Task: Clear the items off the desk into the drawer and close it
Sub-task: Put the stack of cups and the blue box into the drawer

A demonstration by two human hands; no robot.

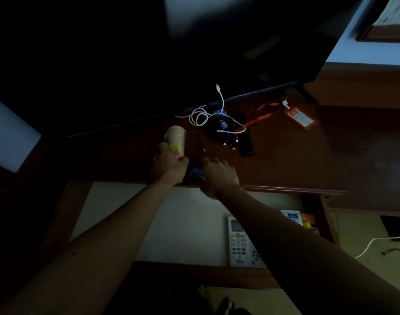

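Note:
My left hand (169, 165) is wrapped around a pale bottle (176, 138) with a yellow-green label, standing on the dark wooden desk (285, 160). Right beside it, my right hand (218, 175) closes over a small blue packet (197, 172) near the desk's front edge. Farther back lie a coiled white cable (200, 115), a tangle of black cables (226, 133), a black remote (245, 144) and an orange lanyard with card holder (300, 118). Below the desk the drawer (183, 223) stands open, holding a white remote (238, 242) and small packets (291, 218).
A dark TV screen (149, 64) stands along the back of the desk, just behind the bottle and cables. A white cable (371, 245) runs across the floor at the right. The room is dim.

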